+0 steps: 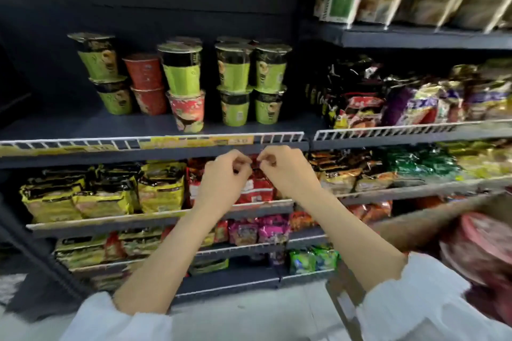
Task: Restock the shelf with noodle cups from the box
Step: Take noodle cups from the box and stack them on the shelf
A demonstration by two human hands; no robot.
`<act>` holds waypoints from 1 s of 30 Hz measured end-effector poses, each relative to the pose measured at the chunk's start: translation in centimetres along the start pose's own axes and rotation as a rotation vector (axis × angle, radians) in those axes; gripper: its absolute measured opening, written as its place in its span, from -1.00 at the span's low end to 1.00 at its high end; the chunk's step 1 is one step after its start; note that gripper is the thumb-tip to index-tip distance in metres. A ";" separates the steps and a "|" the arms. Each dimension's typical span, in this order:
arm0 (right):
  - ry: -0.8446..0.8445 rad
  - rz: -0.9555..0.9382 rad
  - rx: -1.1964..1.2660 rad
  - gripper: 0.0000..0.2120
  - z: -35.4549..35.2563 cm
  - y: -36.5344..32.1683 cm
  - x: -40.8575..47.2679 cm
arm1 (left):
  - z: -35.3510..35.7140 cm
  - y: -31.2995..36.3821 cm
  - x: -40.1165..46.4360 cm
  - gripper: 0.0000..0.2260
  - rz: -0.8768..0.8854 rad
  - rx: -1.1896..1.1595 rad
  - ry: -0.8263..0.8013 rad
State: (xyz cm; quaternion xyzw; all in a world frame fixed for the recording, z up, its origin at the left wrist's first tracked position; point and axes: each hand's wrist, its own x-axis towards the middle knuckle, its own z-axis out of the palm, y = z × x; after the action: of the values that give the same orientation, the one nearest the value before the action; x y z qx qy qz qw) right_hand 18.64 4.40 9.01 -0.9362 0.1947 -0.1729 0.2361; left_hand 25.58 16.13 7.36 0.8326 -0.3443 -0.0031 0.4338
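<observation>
green and red noodle cups (181, 83) sit stacked two high on the dark shelf (91, 124) in the upper middle of the frame, behind a white wire rail (279, 137) with yellow price tags. one red cup (188, 111) near the front leans a bit under the green one on top of it. your left hand (221, 177) and right hand (285, 167) are both up in the centre of the frame, just below that rail and nearly touching each other, fingers curled loosely inward. neither one has hold of a cup; whether they're pinching something tiny between them, can't tell, it's too blurry. the cardboard box (415, 219) is at the lower right of the frame, with pinkish-red lids (482, 246) showing inside. packet noodles (110, 191) fill the lower shelves behind your forearms.
</observation>
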 end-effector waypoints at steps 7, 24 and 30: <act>0.037 0.233 -0.066 -0.80 -4.9 10.8 -14.0 | 12.0 7.9 -9.8 -0.88 0.053 -0.083 -0.218; -0.165 0.514 -0.257 -0.48 -18.7 34.6 -30.2 | 33.3 24.2 -19.4 -0.41 0.347 0.165 -0.888; -0.698 0.551 -0.279 -0.02 -21.4 41.9 -30.5 | 37.4 26.6 -20.2 -0.02 0.323 0.595 -1.098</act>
State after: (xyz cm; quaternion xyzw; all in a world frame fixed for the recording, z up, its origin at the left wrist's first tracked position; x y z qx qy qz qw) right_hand -28.46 -24.11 -1.70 -0.8747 0.3663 0.2493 0.1964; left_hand -16.39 -9.46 -2.63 0.7323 -0.6232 -0.2680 -0.0601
